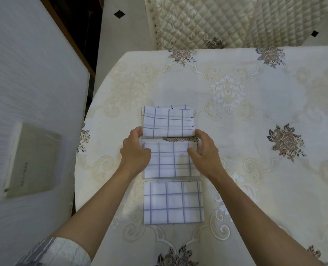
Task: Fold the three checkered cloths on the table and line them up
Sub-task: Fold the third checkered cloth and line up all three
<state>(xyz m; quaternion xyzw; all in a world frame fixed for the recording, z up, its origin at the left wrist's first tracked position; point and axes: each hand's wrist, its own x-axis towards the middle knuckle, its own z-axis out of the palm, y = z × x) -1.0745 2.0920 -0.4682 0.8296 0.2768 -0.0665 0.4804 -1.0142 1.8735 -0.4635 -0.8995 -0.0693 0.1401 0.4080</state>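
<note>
Presently, left hand (135, 150): held loosely open, fingertips laid against the near-left corner of the far cloth (168, 121), thumb set on the left edge of the middle cloth (168, 162); nothing is gripped.
right hand (205, 150): likewise held loosely open, fingertips laid against the far cloth's near-right corner, thumb set on the middle cloth's right edge.
far cloth: folded into a rectangle, laid flat on the table (255, 131), parted from the middle cloth by a narrow gap.
middle cloth: folded, laid flat, partly covered by both hands.
near cloth (173, 202): folded, placed just beside the middle cloth, between the two forearms.
row: all three are lined up in one column running away from the person.
book (33, 160): laid on the white surface (25, 73) at the left, well apart from the cloths.
</note>
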